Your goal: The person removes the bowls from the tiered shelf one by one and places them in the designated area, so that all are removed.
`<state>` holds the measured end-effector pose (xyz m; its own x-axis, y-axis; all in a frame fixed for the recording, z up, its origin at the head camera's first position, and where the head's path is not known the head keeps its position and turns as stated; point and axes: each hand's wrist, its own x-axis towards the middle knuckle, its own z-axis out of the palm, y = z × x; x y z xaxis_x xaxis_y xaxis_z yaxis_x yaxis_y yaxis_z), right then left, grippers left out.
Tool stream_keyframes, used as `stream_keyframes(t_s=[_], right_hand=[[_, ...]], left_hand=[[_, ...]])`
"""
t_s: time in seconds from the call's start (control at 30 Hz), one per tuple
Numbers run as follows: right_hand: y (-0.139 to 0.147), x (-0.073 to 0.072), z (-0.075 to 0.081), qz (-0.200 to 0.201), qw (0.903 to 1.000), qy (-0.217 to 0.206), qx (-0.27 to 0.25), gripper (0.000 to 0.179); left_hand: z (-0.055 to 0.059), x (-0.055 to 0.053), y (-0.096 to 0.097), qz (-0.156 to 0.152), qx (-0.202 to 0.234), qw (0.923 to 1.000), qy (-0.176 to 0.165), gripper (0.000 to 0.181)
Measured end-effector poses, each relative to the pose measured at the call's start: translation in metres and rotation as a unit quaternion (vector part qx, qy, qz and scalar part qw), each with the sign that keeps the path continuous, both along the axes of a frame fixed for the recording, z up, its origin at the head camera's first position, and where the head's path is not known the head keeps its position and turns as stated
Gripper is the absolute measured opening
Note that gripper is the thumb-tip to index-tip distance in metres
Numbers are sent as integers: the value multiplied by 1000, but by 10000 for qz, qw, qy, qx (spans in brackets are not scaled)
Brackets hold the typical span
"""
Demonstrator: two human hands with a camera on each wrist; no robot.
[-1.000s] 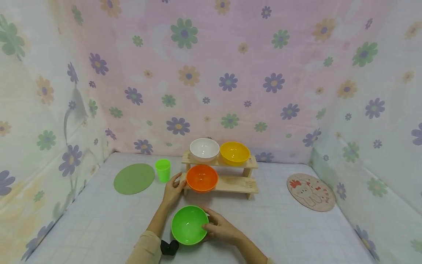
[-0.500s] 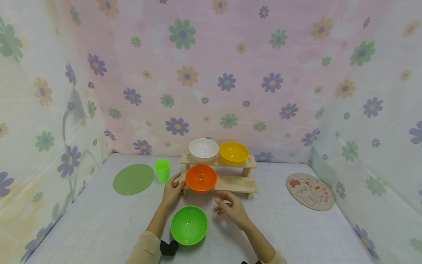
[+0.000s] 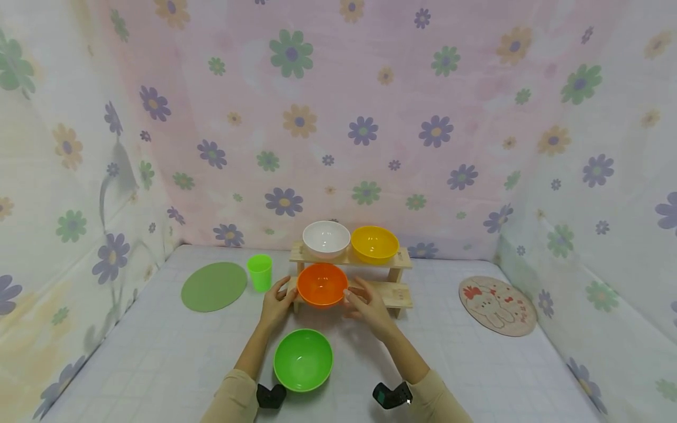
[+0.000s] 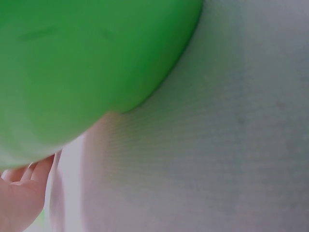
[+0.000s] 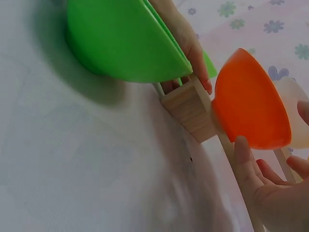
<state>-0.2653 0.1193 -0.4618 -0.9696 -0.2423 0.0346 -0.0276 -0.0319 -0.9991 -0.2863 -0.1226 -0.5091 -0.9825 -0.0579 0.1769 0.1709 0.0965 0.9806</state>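
An orange bowl (image 3: 322, 285) stands on the left part of a wooden rack's lower shelf (image 3: 381, 291). My left hand (image 3: 276, 304) grips that shelf's left end, beside the bowl; in the right wrist view, fingers (image 5: 170, 86) show below the wood. At the bowl's right side is my right hand (image 3: 370, 308), its fingers apart and thumb close to the orange wall; whether it touches cannot be told. A green bowl (image 3: 304, 360) sits upright on the table between my forearms. It fills much of the left wrist view, with part of my left hand (image 4: 21, 198) beyond it.
On the upper shelf stand a white bowl (image 3: 326, 239) and a yellow bowl (image 3: 375, 244). Left of the rack are a green cup (image 3: 260, 273) and a green round mat (image 3: 214, 286). A rabbit-patterned mat (image 3: 497, 306) lies far right. Flowered cloth walls surround the table.
My right hand has let go of the green bowl, moved up and right, and come to the orange bowl's right side. My left hand stays at the shelf end.
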Motion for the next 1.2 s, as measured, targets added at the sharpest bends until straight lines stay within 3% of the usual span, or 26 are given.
stream_keyframes(t_s=[0.1,0.4,0.5,0.63,0.7,0.8,0.97,1.2], right_hand=[[-6,-5,1,175,9997,-173,-33,67],[-20,-8,1,393,9981,-388,-289,59],[-22,-8,2,306,9985,-314,-331,58],[-21,-7,1,247,9982,-310,-442,58],[-19,-6,0,265,9979,-304,-498,58],[-15,-4,1,262,9976,-327,-555,59],[-6,0,2,192,9987,-311,-351,59],[7,10,0,166,9989,-390,-182,58]], left_hand=[[2,1,1,-35,82,10000,22,50],[31,20,6,-141,66,9999,2,48],[23,13,4,-88,94,9999,-7,48],[19,10,3,-48,60,10000,-34,48],[25,13,4,-45,49,10000,-63,49],[17,8,3,16,38,10000,-88,50],[2,-2,1,138,-68,9998,-123,51],[-2,-3,1,228,-16,9996,-136,50]])
